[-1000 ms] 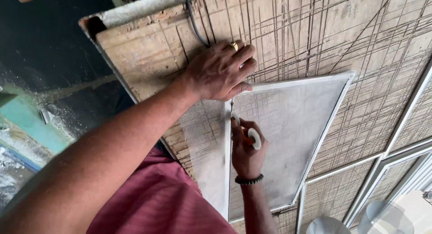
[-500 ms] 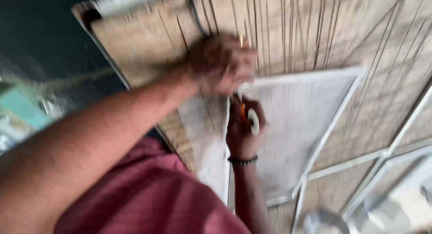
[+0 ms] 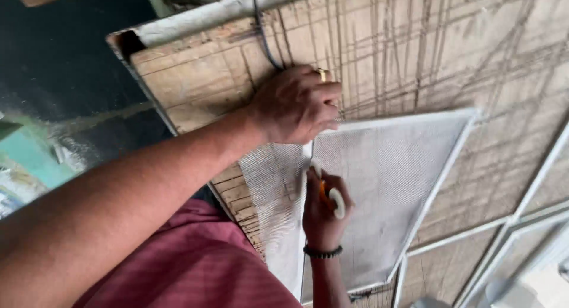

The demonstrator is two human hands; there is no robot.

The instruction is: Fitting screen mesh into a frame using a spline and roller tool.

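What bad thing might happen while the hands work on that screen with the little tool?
The right hand runs a small orange tool with a white wheel along the white metal frame, close below the left hand pressing its corner; a slip might nick those fingers. The grey mesh might also tear or pucker, since loose mesh hangs over the edge.

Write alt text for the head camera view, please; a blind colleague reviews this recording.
A person's left hand presses a white-framed mesh screen flat on a scored wooden worktable, while the right hand, wearing a dark bead bracelet, runs a small orange-and-white roller tool along the frame's edge. Loose mesh overhangs the frame.
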